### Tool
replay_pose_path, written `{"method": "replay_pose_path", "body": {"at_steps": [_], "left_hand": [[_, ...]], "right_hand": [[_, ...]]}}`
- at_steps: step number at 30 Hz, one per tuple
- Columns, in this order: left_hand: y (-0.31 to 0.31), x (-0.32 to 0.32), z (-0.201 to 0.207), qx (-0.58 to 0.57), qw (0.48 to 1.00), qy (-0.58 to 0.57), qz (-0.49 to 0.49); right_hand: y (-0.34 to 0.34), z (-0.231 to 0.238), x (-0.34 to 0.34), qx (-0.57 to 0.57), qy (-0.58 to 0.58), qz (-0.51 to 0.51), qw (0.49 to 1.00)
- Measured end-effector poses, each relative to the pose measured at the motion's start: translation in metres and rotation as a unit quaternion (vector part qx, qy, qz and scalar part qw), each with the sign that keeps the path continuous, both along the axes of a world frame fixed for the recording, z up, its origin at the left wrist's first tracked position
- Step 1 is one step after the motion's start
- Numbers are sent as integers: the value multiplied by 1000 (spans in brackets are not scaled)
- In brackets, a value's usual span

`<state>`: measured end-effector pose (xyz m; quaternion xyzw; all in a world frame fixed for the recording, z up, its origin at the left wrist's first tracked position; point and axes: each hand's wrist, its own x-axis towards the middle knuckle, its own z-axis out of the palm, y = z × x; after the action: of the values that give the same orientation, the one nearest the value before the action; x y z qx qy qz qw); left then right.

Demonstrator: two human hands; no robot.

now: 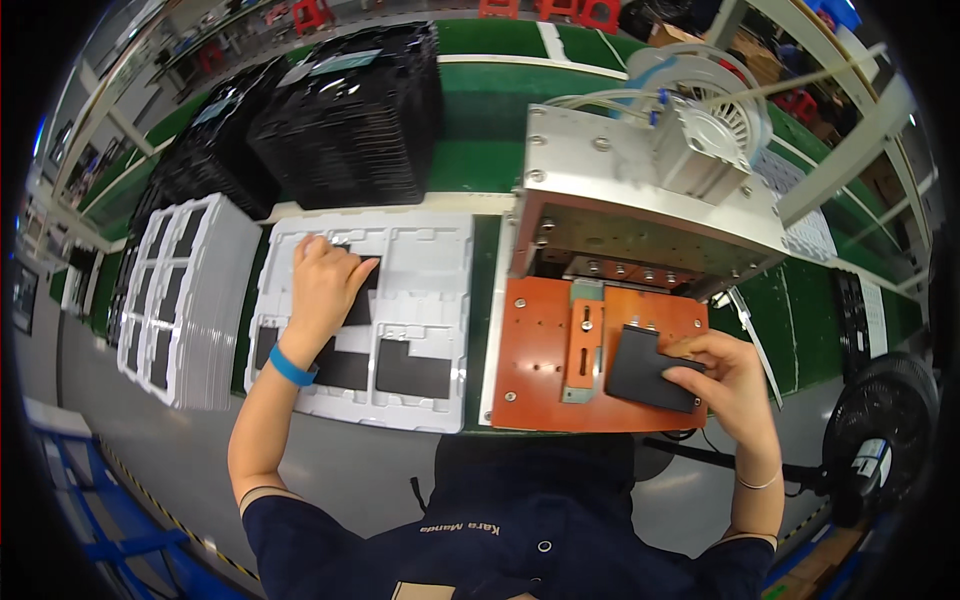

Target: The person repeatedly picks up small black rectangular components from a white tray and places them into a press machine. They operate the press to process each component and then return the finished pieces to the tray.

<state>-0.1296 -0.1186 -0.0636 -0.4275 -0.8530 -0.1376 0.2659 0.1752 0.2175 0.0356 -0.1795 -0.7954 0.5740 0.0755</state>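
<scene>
A dark flat panel (648, 368) is pinched at its 3 o'clock edge by the right hand (728, 378) over the orange fixture plate (535, 350). The left hand (325, 285) is laid, fingers (352, 272) together, on a dark panel in the white tray (420, 250) at 9 o'clock on the bench

The flat dark panel (648, 368) in the right hand (735, 385) looks like matt black plastic, smooth. Under it, the orange-brown fixture plate (535, 360) has a dull, laminate-like finish, dotted with bright metal screws. The press housing (610, 185) behind is brushed grey metal. Left, the white moulded tray (420, 260) under the left hand (322, 290) is thin, slightly glossy plastic. Far left, the black tray stacks (350, 120) look semi-gloss plastic.
</scene>
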Motion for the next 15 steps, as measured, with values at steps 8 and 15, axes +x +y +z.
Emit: {"method": "replay_pose_path", "body": {"at_steps": [8, 15], "left_hand": [[80, 127, 71, 26, 945, -34, -324], [117, 148, 66, -130, 864, -204, -441]], "right_hand": [[-15, -26, -20, 441, 143, 43, 885], [-17, -37, -35, 440, 170, 97, 876]]}}
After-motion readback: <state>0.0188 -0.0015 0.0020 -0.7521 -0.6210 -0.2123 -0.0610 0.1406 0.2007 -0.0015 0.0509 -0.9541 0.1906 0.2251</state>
